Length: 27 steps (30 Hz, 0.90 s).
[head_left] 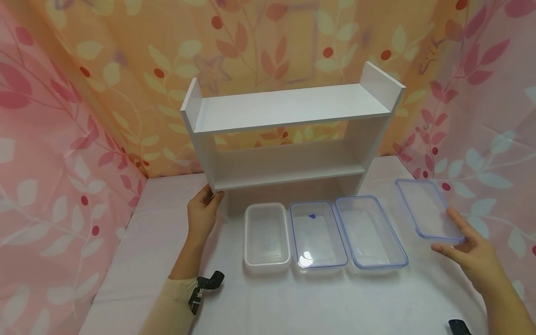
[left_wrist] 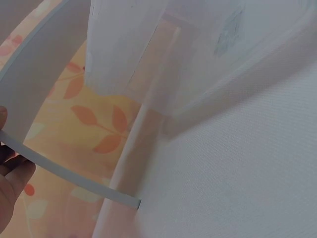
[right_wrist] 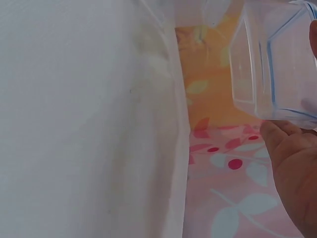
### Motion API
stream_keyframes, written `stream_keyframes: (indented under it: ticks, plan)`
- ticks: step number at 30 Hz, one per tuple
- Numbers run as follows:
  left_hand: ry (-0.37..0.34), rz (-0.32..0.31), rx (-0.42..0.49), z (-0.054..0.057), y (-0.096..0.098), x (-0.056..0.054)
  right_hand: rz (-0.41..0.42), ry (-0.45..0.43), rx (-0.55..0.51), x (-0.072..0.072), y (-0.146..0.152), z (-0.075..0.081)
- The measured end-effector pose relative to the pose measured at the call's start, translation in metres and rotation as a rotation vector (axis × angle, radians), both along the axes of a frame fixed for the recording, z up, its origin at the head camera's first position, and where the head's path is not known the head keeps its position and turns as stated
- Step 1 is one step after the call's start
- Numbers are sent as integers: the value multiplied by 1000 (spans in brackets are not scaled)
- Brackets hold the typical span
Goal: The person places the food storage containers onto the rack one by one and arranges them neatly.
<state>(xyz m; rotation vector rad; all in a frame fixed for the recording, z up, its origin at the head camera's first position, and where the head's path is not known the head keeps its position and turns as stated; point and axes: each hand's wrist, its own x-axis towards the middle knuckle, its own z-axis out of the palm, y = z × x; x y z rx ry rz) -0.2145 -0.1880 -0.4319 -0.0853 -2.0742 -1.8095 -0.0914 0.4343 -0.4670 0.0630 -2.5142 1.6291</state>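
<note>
A small white shelf unit [head_left: 289,109] stands on the table, and my left hand [head_left: 203,214] grips its left side panel, fingers and thumb on either side of the board [left_wrist: 74,177]. Farther right, my right hand [head_left: 475,253] holds a clear container with a blue rim [head_left: 431,209] by its near right corner. The right wrist view shows this container [right_wrist: 247,74] raised off the table, with fingers against its side. In front of the shelf lie a frosted white container [head_left: 267,237], a clear blue-rimmed container [head_left: 316,237] and a wider blue-rimmed one [head_left: 372,232].
White cloth covers the table [head_left: 268,302]. An orange leaf-patterned curtain [head_left: 259,46] hangs behind the shelf. Pink curtains stand at the left [head_left: 54,186] and right [head_left: 485,125]. The three containers sit close together in a row.
</note>
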Motion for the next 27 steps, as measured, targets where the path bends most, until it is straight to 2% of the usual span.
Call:
stream_keyframes:
  ticks: [3, 6, 9, 13, 17, 24, 27]
  plan:
    - [1, -1, 2, 1, 1, 0, 5, 15, -67, 0, -5, 5]
    - [3, -1, 3, 1, 1, 0, -3, 34, -75, 1, -9, 11]
    - [5, -3, 5, 1, 1, 0, 24, 65, -152, 1, -14, 18]
    - [1, -8, 10, 1, 1, 1, 102, 111, -276, 0, -20, 29]
    - [-7, -10, 11, 1, 0, 1, 172, 148, -353, 0, -25, 43]
    - [-16, -11, 8, 1, -1, 2, 201, 218, -368, 0, -33, 66]
    - [-7, -11, 16, -8, -3, -5, 211, 224, -369, 0, -38, 75]
